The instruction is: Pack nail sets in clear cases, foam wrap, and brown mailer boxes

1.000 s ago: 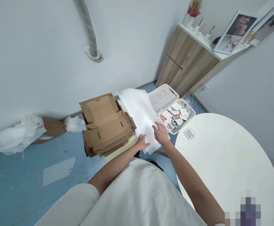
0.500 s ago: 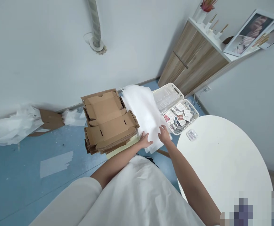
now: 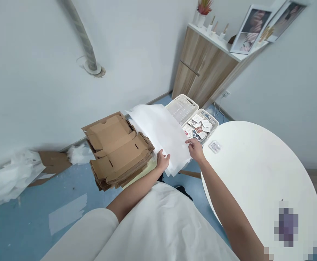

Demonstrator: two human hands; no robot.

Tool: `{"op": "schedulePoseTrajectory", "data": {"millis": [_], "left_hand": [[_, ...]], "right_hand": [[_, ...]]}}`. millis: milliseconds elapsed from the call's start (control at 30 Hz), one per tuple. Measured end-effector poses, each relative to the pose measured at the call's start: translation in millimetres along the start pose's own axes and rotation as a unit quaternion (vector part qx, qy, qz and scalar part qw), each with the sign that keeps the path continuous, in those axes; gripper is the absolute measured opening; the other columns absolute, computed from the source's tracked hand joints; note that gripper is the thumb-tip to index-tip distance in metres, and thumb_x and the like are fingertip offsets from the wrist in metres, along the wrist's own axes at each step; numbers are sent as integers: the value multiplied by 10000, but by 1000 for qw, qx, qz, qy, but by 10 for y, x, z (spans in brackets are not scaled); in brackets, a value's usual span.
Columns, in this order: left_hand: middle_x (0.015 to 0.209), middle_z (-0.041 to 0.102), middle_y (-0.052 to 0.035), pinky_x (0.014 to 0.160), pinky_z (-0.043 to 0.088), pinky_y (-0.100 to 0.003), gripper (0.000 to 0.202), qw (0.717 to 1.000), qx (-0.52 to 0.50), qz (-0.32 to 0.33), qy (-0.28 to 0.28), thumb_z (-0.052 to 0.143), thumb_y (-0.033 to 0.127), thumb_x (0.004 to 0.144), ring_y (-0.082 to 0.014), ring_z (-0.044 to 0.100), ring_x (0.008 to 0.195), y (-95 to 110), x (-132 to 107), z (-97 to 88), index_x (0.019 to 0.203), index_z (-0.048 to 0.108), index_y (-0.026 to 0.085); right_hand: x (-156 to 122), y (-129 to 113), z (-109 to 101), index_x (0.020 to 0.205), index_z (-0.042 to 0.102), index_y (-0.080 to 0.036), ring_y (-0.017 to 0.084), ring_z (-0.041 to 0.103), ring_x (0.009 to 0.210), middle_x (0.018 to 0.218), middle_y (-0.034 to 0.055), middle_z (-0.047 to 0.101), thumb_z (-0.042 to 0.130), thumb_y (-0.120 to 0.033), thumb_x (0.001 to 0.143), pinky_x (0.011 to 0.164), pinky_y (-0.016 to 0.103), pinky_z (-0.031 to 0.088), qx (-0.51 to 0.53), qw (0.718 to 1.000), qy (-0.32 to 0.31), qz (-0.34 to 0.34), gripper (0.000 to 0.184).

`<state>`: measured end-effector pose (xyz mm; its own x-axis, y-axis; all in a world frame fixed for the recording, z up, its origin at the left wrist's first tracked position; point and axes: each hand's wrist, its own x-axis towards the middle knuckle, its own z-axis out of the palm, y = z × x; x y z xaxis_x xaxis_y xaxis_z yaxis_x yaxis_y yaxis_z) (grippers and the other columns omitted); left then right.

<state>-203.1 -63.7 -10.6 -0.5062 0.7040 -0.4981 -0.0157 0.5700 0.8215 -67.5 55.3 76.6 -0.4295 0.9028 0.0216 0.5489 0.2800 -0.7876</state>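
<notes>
A stack of thin white sheets [image 3: 155, 125] lies in front of me, its material hard to make out. My left hand [image 3: 162, 161] is at the near left edge of the stack, thumb and fingers apart. At the right edge, my right hand [image 3: 195, 149] has its fingertips closed on the top white sheet, the index finger reaching over it. Left of the sheets is a pile of flat, unfolded brown cardboard boxes [image 3: 115, 145], close to my left hand.
Two white plastic baskets stand beyond my right hand: one with clear trays [image 3: 182, 110], one with printed cards [image 3: 199, 127]. A small clear case [image 3: 215, 146] lies on the round white table [image 3: 256, 163]. A wooden cabinet [image 3: 204, 59] stands behind. White wrapping [image 3: 14, 174] lies at left.
The view has swung, so the surroundings sit further left. My hands have drawn slightly apart, and the right fingers have closed at the sheet's edge. The top sheet now lies wider and smoother.
</notes>
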Motion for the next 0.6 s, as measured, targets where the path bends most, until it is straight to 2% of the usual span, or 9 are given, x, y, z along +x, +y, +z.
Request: {"op": "schedulePoseTrajectory", "data": {"millis": [67,133,200,267,367,433,533,600], "left_hand": [[1352,259,-152,900,369,-282,595,999,-24,-23,-3,494,393,786,-193,469,1089,90,-30,59,1280,244,173],[1359,263,-134,875,389,-283,634,996,-69,-41,-36,464,446,796,-194,458,1107,179,-83,150,1311,178,210],[1346,298,-119,816,427,-279,682,988,-120,-50,-86,460,484,789,-195,478,1089,257,-172,280,1329,114,252],[1329,326,-118,762,452,-267,751,976,-156,-55,-141,517,480,758,-192,511,1049,320,-303,450,1337,82,281],[1245,421,-117,718,469,-264,856,953,-176,-68,-236,632,403,693,-175,575,939,389,-570,781,1341,83,298],[1148,496,-103,693,474,-265,871,937,-173,-79,-292,662,349,676,-152,609,837,417,-772,1041,1341,102,295],[1090,531,-96,665,469,-250,829,930,-134,-66,-336,673,257,669,-107,613,716,425,-1056,1463,1330,173,279],[1106,525,-107,641,463,-239,782,933,-79,-26,-350,662,182,661,-75,589,641,401,-1210,1743,1313,236,253]], "right_hand": [[-118,4,-202,932,610,-181,139,512,665,872,42,592,377,-164,669,662,308,412,54,997,23,39,352],[-283,70,-406,1002,593,-180,128,507,624,815,27,609,385,-183,672,610,286,413,121,985,69,106,390],[-485,201,-591,993,596,-176,138,533,698,868,31,619,412,-197,660,617,273,422,196,957,144,157,381],[-720,381,-749,958,595,-186,148,546,814,990,33,600,446,-194,633,665,270,437,278,914,228,187,358],[-1138,696,-946,935,559,-222,135,554,852,1045,9,574,480,-173,592,702,273,454,381,836,330,216,355],[-1464,912,-1061,899,539,-234,125,562,835,1045,-3,566,492,-169,579,694,272,466,418,795,377,227,329],[-2004,1241,-1210,843,532,-230,126,566,852,1038,-5,569,512,-179,576,705,275,472,425,769,413,240,272],[-2375,1461,-1289,833,545,-219,136,559,894,1039,5,574,521,-197,587,730,277,466,402,764,434,258,249]]}}
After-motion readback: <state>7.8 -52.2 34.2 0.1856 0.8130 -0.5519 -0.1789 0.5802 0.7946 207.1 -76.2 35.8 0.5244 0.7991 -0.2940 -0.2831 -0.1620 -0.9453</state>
